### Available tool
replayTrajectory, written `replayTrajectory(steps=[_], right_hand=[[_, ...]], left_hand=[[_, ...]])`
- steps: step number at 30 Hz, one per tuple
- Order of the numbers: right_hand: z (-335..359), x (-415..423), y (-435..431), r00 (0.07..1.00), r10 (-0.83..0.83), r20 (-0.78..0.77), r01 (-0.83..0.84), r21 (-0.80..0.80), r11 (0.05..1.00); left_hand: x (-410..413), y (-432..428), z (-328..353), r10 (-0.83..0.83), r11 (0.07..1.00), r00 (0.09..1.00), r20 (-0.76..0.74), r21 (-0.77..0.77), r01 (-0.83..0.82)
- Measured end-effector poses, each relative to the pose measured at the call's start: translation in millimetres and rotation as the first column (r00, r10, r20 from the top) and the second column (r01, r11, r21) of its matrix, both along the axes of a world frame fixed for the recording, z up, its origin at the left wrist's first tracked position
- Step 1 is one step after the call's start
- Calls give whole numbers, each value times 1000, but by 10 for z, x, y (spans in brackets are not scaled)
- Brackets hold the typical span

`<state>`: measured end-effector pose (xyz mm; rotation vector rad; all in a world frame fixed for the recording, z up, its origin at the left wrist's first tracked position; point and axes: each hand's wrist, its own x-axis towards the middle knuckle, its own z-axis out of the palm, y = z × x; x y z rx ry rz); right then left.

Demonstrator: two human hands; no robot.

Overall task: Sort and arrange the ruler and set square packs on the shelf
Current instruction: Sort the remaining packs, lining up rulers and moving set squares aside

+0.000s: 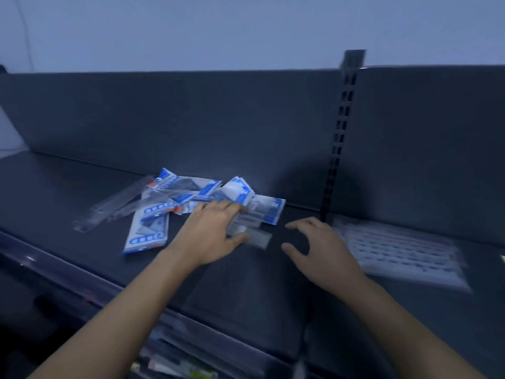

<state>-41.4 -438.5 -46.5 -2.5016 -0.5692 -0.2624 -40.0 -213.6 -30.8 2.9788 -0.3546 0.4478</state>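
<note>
Your right grip point(319, 250) hovers loose and empty, left grip point(210, 231) lies on a clear pack point(255, 236), too blurry to tell if it's pinching. Behind it the blue packs point(147, 228) and clear rulers point(109, 209) sit jumbled on the shelf point(246, 285), so barely started imo.

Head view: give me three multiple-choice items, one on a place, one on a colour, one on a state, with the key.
1. The clear ruler packs lie: A left of the pile; B right of the upright; C on the floor.
2. The pile's printed packs are: A red and yellow; B blue and white; C green and black.
3. The right hand is: A gripping a pack; B open, empty; C out of view.
Key: A, they lie at the pile's left edge; B, blue print on white; B, fingers spread above the shelf.
</note>
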Motion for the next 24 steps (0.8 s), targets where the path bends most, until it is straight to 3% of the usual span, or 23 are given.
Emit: replayTrajectory(steps=[7,12,18,21,24], right_hand=[[-130,64,1298,997,-49,-59,43,-99,994],[-151,274,1715,985,-167,-39,148,-292,945],[-189,497,1826,974,-225,-10,206,-373,905],[-137,568,1855,966,-247,-72,207,-355,912],[-41,590,1881,933,-284,-222,204,-325,923]], left_hand=[[94,1366,-114,-16,999,997,-75,-51,12],[284,1804,-197,-45,997,993,-109,-72,37],[592,2106,-218,164,971,982,-91,-163,-177],[775,2241,-228,248,947,955,-164,-169,-274],[930,2331,-247,201,950,944,-262,-183,-253]])
